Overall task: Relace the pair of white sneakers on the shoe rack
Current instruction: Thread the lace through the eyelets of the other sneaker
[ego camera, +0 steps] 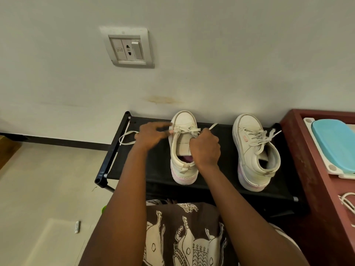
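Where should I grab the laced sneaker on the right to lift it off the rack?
Pinch the heel collar of the laced sneaker, coming from the near side: its heel faces you, its mouth opens upward, and its toe points away.

Pale wall [211,45] at back. White plug plate [127,47] high on wall. Brown smudge [162,99] lower down. Dark strip [67,141] along wall bottom. Light floor [48,179] on left. Red-brown wood cabinet [307,169] on right.
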A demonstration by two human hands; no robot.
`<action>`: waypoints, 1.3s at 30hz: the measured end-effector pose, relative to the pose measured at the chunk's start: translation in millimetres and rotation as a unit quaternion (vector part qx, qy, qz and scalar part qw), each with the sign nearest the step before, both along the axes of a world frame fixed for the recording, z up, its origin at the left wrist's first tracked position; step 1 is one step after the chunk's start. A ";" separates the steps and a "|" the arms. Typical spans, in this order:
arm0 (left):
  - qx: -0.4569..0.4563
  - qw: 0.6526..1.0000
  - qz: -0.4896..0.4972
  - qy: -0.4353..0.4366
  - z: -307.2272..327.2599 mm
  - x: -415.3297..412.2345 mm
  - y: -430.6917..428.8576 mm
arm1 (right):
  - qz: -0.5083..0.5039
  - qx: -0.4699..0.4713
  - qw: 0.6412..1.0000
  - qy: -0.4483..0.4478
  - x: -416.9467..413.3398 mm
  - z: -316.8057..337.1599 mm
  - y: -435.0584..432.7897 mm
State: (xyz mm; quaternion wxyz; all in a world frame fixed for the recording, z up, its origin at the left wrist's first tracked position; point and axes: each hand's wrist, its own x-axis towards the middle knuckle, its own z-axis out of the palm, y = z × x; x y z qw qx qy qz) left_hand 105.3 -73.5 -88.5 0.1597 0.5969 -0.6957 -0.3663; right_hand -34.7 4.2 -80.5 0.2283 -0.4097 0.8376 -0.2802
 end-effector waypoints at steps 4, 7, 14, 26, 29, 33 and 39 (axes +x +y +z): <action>-0.054 0.997 0.021 -0.045 4.6 -17.8 2.7 | -0.002 0.002 1.000 0.006 -0.5 -0.6 -1.1; -0.104 0.992 0.047 -0.062 12.2 -17.4 4.4 | -0.002 0.001 1.000 0.006 -0.1 -0.3 -1.1; -0.164 0.978 0.126 -0.029 23.1 10.4 9.6 | 0.002 0.006 1.000 0.015 -1.4 -1.9 -1.2; -0.060 0.993 0.036 -0.095 19.0 -6.6 7.4 | 0.143 -0.060 0.964 0.218 -5.8 2.1 -2.9; -0.042 0.993 -0.007 -0.112 14.4 -16.7 7.6 | 0.182 -0.049 0.946 0.265 -4.0 6.2 -10.2; -0.036 0.994 -0.011 -0.102 12.4 -20.0 3.0 | 0.152 -0.031 0.968 0.197 -2.9 4.8 -13.8; 0.056 0.998 0.026 -0.025 8.9 -19.2 1.3 | 0.097 -0.054 0.989 -0.101 -24.7 5.0 -17.7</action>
